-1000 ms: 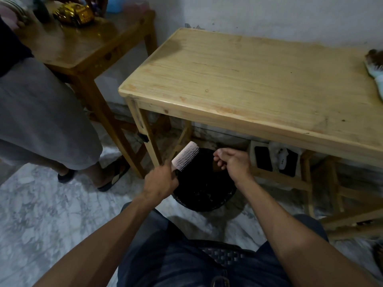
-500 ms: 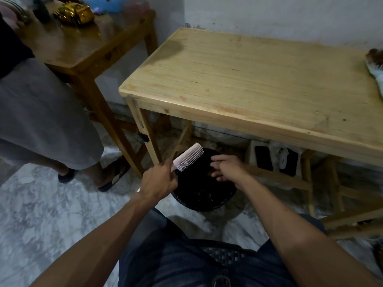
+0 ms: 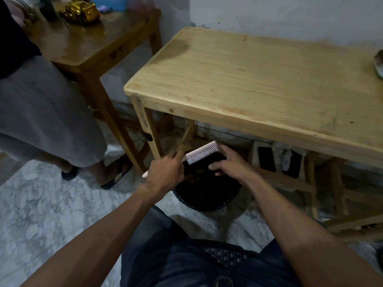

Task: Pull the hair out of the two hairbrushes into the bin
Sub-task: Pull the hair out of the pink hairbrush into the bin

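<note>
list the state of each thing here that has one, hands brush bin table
left hand: closed around the pink brush's handle
right hand: fingers spread, at the brush head's far end
pink hairbrush: held over the bin, bristles facing down towards the person
black bin: open, on the floor under the table's edge
light wooden table: bare except for an object at its right edge

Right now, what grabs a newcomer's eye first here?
The pale pink hairbrush, gripped by the left hand over the black bin on the floor, with the right hand at its bristles. Next, the big light wooden table just behind, and a shiny gold object on the darker table, upper left.
</note>
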Action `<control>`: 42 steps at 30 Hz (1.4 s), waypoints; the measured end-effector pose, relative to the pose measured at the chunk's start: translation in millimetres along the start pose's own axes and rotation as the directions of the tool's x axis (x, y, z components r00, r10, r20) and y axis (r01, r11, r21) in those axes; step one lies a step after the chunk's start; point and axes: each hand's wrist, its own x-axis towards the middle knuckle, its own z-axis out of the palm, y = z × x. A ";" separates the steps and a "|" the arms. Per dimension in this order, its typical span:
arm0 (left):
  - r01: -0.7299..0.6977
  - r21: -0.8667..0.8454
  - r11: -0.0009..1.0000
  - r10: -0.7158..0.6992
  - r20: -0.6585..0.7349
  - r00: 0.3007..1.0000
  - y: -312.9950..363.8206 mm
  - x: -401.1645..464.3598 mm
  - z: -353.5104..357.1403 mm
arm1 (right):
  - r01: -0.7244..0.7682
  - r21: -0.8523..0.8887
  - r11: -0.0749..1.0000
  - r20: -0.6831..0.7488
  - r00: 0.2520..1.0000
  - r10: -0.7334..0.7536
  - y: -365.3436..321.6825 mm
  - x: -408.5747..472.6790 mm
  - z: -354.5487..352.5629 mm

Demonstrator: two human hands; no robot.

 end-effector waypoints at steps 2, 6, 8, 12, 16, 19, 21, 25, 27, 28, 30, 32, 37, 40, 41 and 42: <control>-0.017 -0.016 1.000 0.017 -0.007 1.000 2.4 0.5 0.0 | 0.000 0.130 0.991 0.081 0.997 -0.011 -1.9 -3.5 3.4; -0.011 -0.010 1.000 0.011 -0.005 1.000 -6.2 -0.3 2.5 | 0.022 0.211 0.977 0.000 1.000 -0.023 0.8 -6.3 5.0; -0.002 -0.004 1.000 0.002 0.017 1.000 -15.3 -3.3 4.0 | 0.063 0.186 0.981 -0.102 0.994 -0.044 5.3 -5.3 3.6; 0.012 -0.024 1.000 -0.010 0.071 0.997 -28.4 -15.1 8.8 | 0.128 0.225 0.966 -0.234 0.969 -0.074 8.2 -2.7 3.2; -0.093 -0.091 0.991 0.098 0.047 0.994 -30.2 -24.9 14.3 | 0.137 0.306 0.942 -0.350 0.937 -0.022 5.8 0.7 7.8; -0.077 -0.093 0.993 0.079 0.021 0.997 -29.8 -26.3 15.5 | 0.137 0.338 0.931 -0.367 0.930 -0.004 7.9 2.5 10.3; 0.038 -0.074 0.997 -0.032 0.074 0.997 -27.7 -24.3 14.7 | 0.173 0.376 0.910 -0.372 0.928 -0.023 8.2 2.5 9.7; 0.329 -0.011 0.944 -0.315 0.263 0.912 -31.9 -20.3 13.8 | 0.205 0.442 0.873 -0.341 0.939 -0.048 1.3 2.3 3.2; 0.363 -0.024 0.932 -0.342 0.276 0.898 -35.4 -21.8 17.1 | 0.167 0.361 0.918 -0.283 0.957 -0.063 -1.1 0.2 2.6; 0.369 -0.045 0.929 -0.343 0.278 0.897 -36.2 -22.4 19.0 | 0.132 0.290 0.948 -0.243 0.968 -0.060 -1.6 -0.9 2.7; 0.370 -0.088 0.925 -0.333 0.284 0.899 -36.1 -22.5 20.2 | 0.033 0.128 0.991 -0.112 0.993 -0.018 1.5 -0.6 4.5; 0.356 -0.135 0.925 -0.306 0.295 0.905 -33.7 -21.6 19.7 | -0.084 -0.029 0.996 -0.021 0.996 0.083 7.5 2.9 8.7; 0.326 -0.265 0.907 -0.234 0.324 0.917 -22.3 -17.2 18.7 | -0.118 0.036 0.992 -0.058 0.991 0.120 5.9 6.8 23.4; 0.279 -0.351 0.894 -0.151 0.350 0.924 -14.3 -15.8 17.8 | -0.087 0.102 0.991 -0.052 0.994 0.093 -0.1 8.3 29.0; 0.279 -0.374 0.884 -0.140 0.357 0.924 -12.0 -16.1 17.4 | -0.073 0.118 0.990 -0.054 0.995 0.080 -2.2 8.8 29.7; 0.288 -0.393 0.873 -0.143 0.358 0.923 -9.9 -16.7 16.0 | -0.061 0.141 0.988 -0.060 0.996 0.070 -5.1 8.7 29.9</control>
